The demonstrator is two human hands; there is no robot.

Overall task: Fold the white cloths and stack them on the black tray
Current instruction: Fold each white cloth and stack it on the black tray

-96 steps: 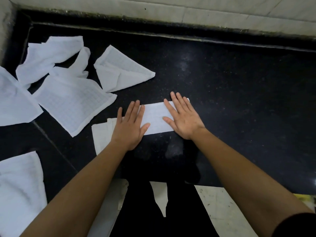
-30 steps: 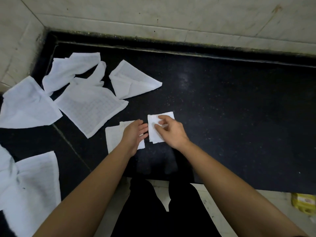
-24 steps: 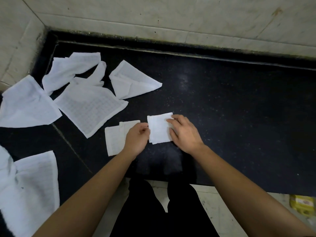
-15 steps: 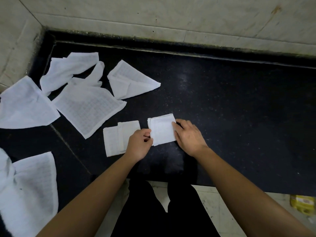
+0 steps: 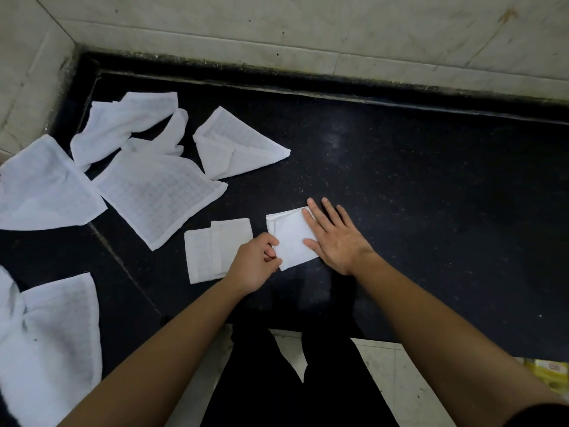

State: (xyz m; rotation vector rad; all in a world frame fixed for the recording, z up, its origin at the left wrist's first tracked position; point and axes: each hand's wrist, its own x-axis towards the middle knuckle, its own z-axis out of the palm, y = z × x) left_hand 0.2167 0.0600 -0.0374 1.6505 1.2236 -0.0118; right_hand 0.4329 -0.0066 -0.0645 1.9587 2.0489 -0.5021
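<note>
Two hands work the folded white cloth (image 5: 291, 238) on the black table (image 5: 431, 195): right hand (image 5: 334, 238) pressing flat, left hand (image 5: 255, 261) pinching its edge, where a careless tug could spring the folds open.

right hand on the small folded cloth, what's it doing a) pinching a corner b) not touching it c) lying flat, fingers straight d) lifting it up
c: the right hand lies flat with straight fingers on the folded cloth, while the left hand pinches its left edge.
</note>
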